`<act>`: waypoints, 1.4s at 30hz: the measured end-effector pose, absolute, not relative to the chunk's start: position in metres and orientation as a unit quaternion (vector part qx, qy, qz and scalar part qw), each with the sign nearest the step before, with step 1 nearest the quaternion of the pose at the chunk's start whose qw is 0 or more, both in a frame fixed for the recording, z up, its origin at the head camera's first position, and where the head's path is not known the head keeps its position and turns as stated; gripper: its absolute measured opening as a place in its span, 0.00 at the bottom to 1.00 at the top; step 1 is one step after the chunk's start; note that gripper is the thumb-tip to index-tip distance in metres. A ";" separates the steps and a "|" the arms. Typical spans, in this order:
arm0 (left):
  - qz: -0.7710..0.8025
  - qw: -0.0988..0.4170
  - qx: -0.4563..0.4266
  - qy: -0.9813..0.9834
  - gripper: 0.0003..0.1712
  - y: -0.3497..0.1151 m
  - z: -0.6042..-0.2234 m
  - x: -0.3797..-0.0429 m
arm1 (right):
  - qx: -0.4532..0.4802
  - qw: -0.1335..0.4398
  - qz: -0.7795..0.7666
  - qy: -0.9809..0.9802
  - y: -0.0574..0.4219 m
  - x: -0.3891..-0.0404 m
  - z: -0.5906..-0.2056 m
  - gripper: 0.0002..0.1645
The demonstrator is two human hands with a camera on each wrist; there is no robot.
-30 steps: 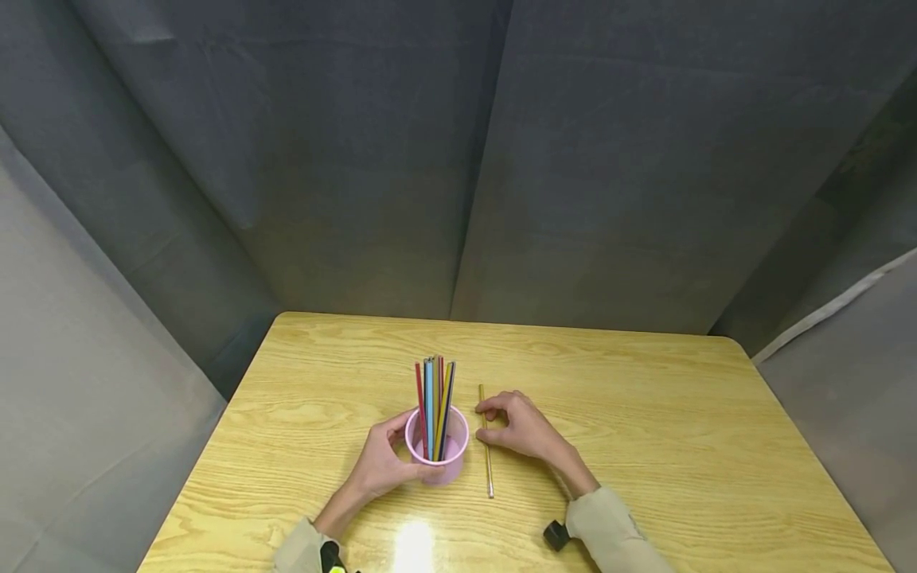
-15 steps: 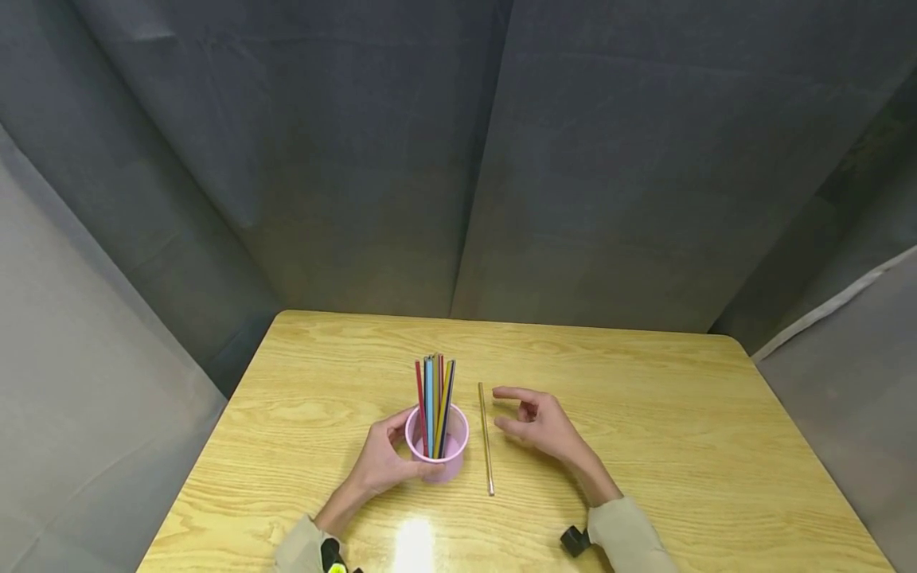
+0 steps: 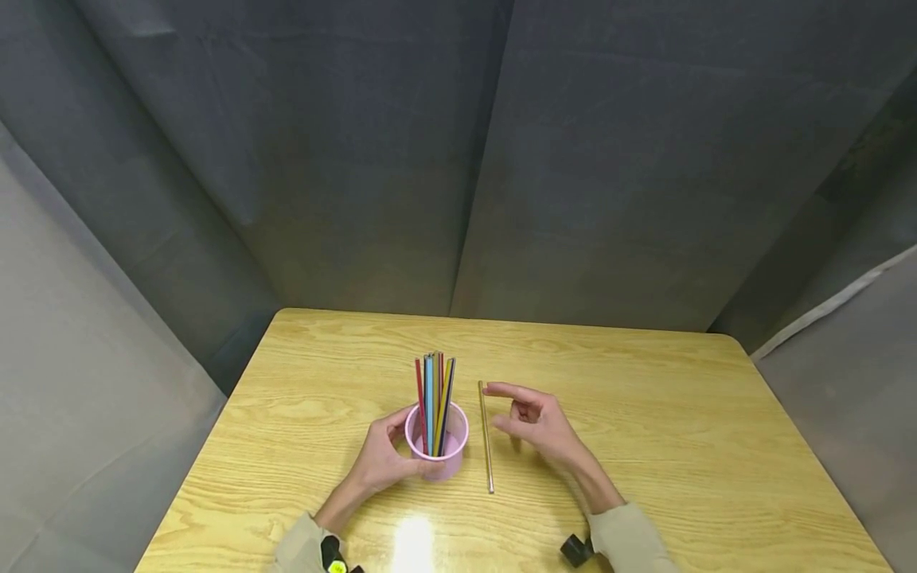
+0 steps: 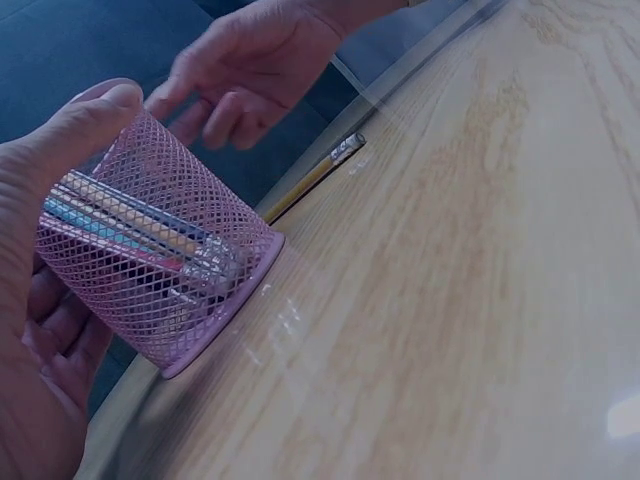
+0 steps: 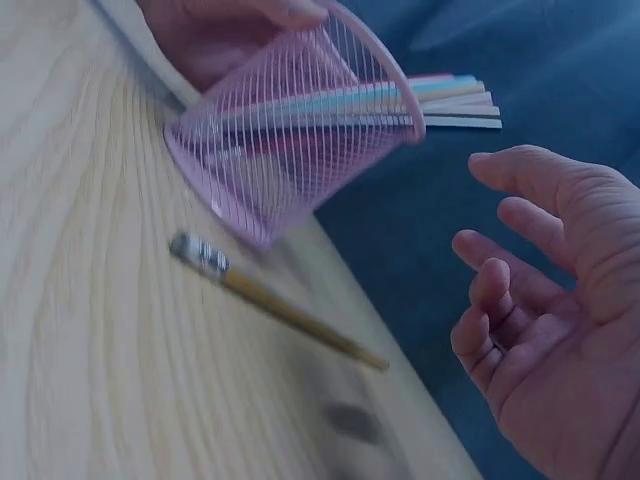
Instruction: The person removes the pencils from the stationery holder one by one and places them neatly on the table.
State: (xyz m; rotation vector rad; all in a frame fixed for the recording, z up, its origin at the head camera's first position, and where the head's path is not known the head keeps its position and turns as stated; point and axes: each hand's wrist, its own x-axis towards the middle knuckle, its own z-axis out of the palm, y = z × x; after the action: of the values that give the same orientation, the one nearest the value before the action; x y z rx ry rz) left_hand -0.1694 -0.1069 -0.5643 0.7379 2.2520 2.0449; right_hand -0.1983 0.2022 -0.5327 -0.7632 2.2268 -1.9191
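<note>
A pink mesh pencil cup [image 3: 451, 467] stands upright on the table, holding several pencils [image 3: 431, 390] in red, light blue, yellow and dark tones. My left hand [image 3: 380, 461] grips the cup from its left side, thumb along the front and fingers behind. To the right of the cup lies a single yellow pencil [image 3: 486, 446], its silver ferrule end toward me. Over its right side hovers my right hand [image 3: 542, 422], holding nothing. The index finger reaches out near the pencil's far end, while the other fingers bend loosely, as the right wrist view shows.
The wood-grain table [image 3: 680, 446] has rounded far corners. Behind it hang dark grey curtains [image 3: 358, 159], with lighter cloth [image 3: 86, 382] at the left side. A black wrist device [image 3: 575, 549] sits by the right sleeve.
My right hand has left the yellow pencil and drawn back to the right, its index finger then stretching toward the pencil's far end. The left hand and cup have stayed put.
</note>
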 end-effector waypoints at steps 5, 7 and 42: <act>0.653 0.008 0.237 0.719 0.52 -0.107 -0.564 -0.169 | -0.282 0.043 -0.627 0.725 0.189 -0.195 -0.521 0.28; 0.652 0.009 0.239 0.719 0.52 -0.107 -0.564 -0.169 | -0.291 0.044 -0.622 0.725 0.185 -0.194 -0.519 0.26; 0.645 0.002 0.234 0.728 0.51 -0.107 -0.561 -0.168 | -0.289 0.036 -0.579 0.762 0.146 -0.199 -0.516 0.21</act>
State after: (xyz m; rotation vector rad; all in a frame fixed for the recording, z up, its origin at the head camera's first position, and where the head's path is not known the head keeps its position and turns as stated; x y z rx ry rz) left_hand -0.1678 -0.1070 -0.5611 0.7339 2.2843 2.0229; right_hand -0.1991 0.1461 -0.5163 -0.8869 2.3403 -1.7781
